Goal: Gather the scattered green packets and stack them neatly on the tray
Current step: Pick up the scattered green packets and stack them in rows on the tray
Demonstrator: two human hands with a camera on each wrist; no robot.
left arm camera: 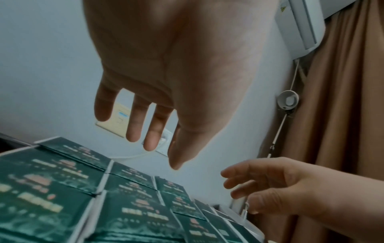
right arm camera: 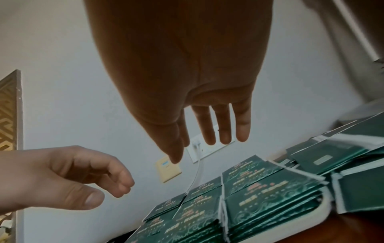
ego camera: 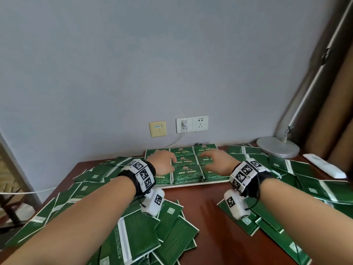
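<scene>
Green packets (ego camera: pixel 188 172) lie face up in neat stacked rows on a white tray (ego camera: pixel 191 184) at the back of the table. My left hand (ego camera: pixel 166 162) hovers over the tray's left rows and my right hand (ego camera: pixel 215 159) over its right rows. The left wrist view shows the left hand (left arm camera: pixel 158 131) with relaxed, spread fingers above the stacks (left arm camera: pixel 133 213), holding nothing. The right hand (right arm camera: pixel 207 131) hangs with straight fingers above the stacks (right arm camera: pixel 259 189) and the tray rim (right arm camera: pixel 326 207). Loose packets (ego camera: pixel 168 226) lie scattered in front, and more packets (ego camera: pixel 95 175) lie at the left.
Further scattered packets (ego camera: pixel 324 188) cover the table's right side. A lamp base (ego camera: pixel 278 147) and a white remote (ego camera: pixel 324 165) sit at the back right beside a brown curtain (ego camera: pixel 334 111). Wall sockets (ego camera: pixel 192 124) with a cable are behind the tray. Bare wood (ego camera: pixel 202 207) shows between my forearms.
</scene>
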